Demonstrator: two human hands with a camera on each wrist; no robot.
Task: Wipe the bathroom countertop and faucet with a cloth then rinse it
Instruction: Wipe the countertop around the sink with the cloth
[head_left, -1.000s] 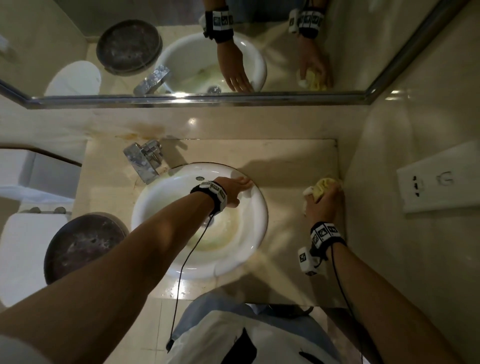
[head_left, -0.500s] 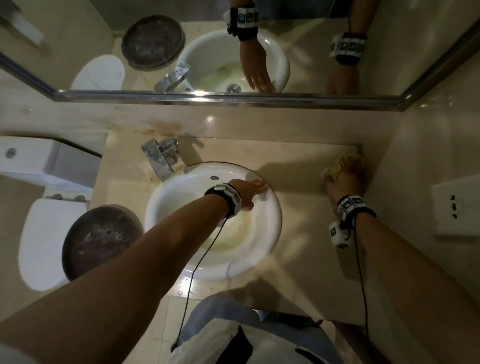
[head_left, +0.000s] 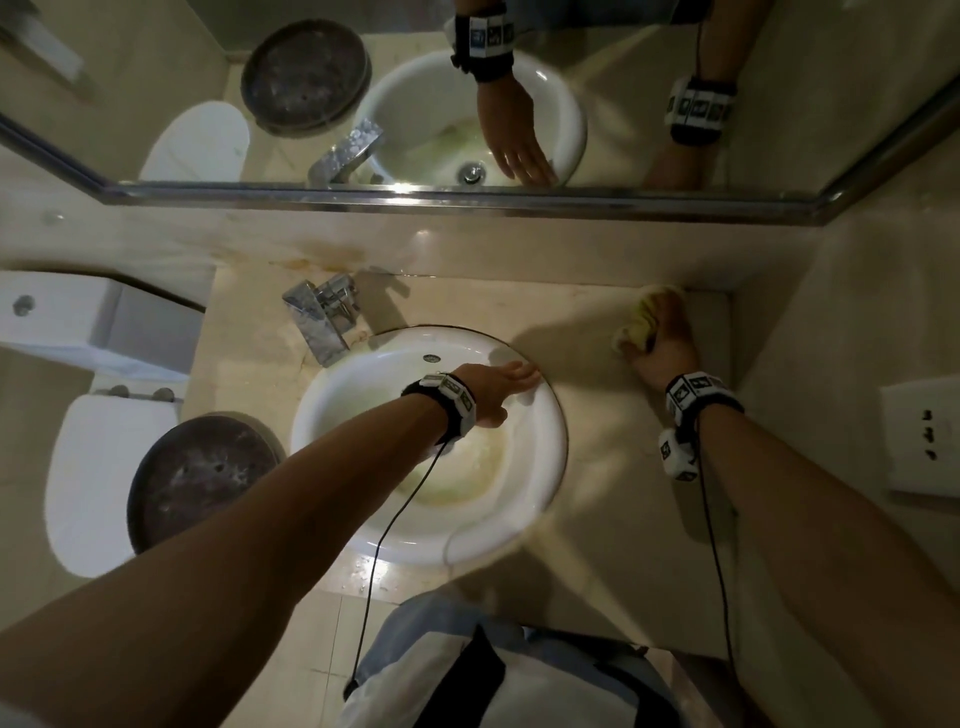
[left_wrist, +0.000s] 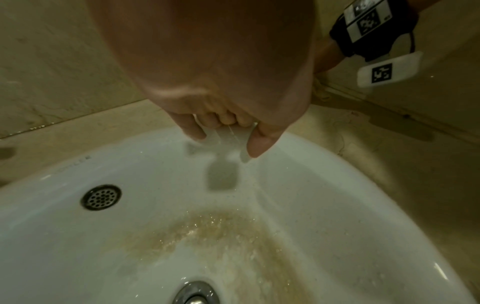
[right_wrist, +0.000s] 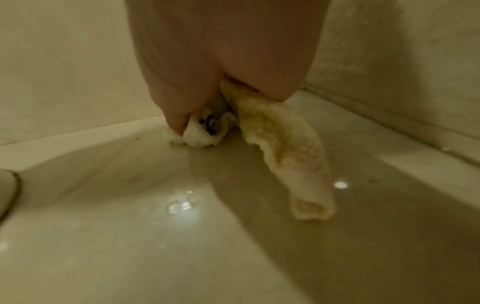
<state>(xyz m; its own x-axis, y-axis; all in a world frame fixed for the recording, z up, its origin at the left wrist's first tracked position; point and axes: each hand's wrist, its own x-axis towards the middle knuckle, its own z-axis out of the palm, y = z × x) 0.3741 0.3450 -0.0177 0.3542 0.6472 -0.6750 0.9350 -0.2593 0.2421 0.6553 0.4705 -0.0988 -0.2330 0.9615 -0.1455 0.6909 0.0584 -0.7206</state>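
Note:
My right hand (head_left: 660, 343) grips a bunched yellow-white cloth (head_left: 641, 322) and presses it on the beige countertop (head_left: 613, 441) near the far right corner, by the back wall. In the right wrist view the cloth (right_wrist: 280, 144) trails out from under the palm onto the counter. My left hand (head_left: 501, 387) rests with straight fingers on the far right rim of the white sink (head_left: 332, 395); in the left wrist view its fingertips (left_wrist: 257, 144) touch the sink (left_wrist: 337, 195) just inside the rim. The chrome faucet (head_left: 322, 319) stands at the sink's far left.
A mirror (head_left: 623, 93) runs along the back wall. A side wall with a white socket plate (head_left: 924, 439) closes the right end of the counter. A dark round bowl (head_left: 200, 480) sits at the counter's left, above a white toilet (head_left: 88, 467).
My right hand has slid the cloth away from me along the counter's right side into the back corner. The left hand stays on the sink rim.

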